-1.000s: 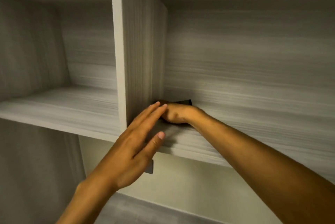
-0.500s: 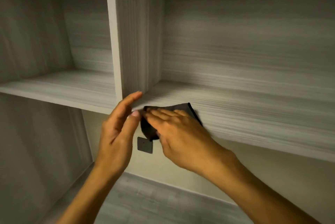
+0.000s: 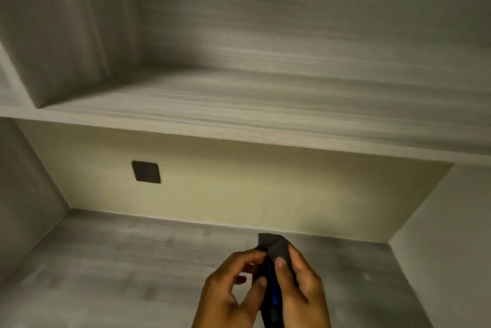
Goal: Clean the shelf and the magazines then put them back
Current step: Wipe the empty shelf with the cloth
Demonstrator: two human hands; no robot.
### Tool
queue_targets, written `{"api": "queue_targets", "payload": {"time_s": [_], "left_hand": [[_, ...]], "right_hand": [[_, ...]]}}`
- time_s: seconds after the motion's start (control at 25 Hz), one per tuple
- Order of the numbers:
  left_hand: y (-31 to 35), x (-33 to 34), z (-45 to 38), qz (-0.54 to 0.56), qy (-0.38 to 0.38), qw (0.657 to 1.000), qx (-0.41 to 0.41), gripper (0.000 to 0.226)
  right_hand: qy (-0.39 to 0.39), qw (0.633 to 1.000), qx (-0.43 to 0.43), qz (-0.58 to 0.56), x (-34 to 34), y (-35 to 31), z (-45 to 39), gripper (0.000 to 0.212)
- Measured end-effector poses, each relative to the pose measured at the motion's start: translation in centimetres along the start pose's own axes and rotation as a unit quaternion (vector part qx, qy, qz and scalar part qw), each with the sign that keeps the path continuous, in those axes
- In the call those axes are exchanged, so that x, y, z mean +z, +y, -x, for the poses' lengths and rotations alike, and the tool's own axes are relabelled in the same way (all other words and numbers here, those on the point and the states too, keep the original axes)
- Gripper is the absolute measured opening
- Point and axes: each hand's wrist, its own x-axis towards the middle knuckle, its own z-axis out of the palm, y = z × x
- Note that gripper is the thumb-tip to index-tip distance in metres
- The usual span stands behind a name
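Observation:
A pale wood-grain shelf (image 3: 239, 115) runs across the middle of the view, with nothing on its board. Both hands are low at the bottom centre, well below the shelf. My right hand (image 3: 300, 290) pinches a dark grey cloth (image 3: 275, 246) between thumb and fingers, its top corner sticking up above them. My left hand (image 3: 233, 290) has curled fingers touching the cloth's left edge. A blue strip shows in the cloth's fold between the hands. No magazines are in view.
A vertical divider (image 3: 16, 83) stands at the shelf's left end. Below the shelf is a cream back wall with a dark square plate (image 3: 146, 171). A grey surface (image 3: 132, 261) spreads beneath, with side walls left and right.
Both hands came off the shelf's front edge and dropped down with the cloth. The view tilted down and right, and the cloth is now bunched between the hands.

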Motion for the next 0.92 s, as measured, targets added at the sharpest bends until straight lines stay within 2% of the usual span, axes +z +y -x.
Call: {"api": "queue_targets", "payload": {"time_s": [0.12,0.28,0.36,0.48,0.6,0.68,0.76,0.84,0.92], "left_hand": [[-1.3,4.6,0.9,0.012,-0.070,0.996,-0.054,0.055],[-1.8,8.1,1.2,0.016,-0.068,0.993,-0.097,0.019],[-1.9,9.1,1.2,0.024,-0.062,0.993,-0.100,0.015],[-1.4,9.4,1.2,0.052,-0.073,0.992,-0.091,0.022],[-1.2,8.9,0.5,0.097,-0.094,0.988,-0.076,0.012],[-1.4,8.3,-0.1,0.123,-0.112,0.983,-0.071,0.012],[-1.6,7.8,-0.6,0.126,-0.135,0.979,-0.082,0.009],[-1.5,7.3,-1.1,0.125,-0.171,0.974,-0.084,0.008],[-1.1,6.8,-1.8,0.123,-0.203,0.968,-0.084,0.008]], "right_hand": [[0.049,0.993,0.103,-0.029,-3.5,2.7,1.0,0.039],[0.067,0.990,0.126,-0.016,-6.0,4.9,1.2,0.048],[0.057,0.991,0.125,-0.013,-6.9,6.1,1.3,0.048],[0.010,0.994,0.107,0.019,-8.5,7.4,1.7,0.050],[-0.065,0.991,0.026,0.114,-10.4,7.7,1.5,0.063],[-0.106,0.985,-0.015,0.136,-11.3,7.7,1.0,0.064],[-0.128,0.980,-0.025,0.151,-11.9,7.5,0.5,0.061],[-0.162,0.975,-0.037,0.145,-12.3,7.0,-0.1,0.068],[-0.217,0.970,0.005,0.106,-12.8,6.5,-1.1,0.072]]}}
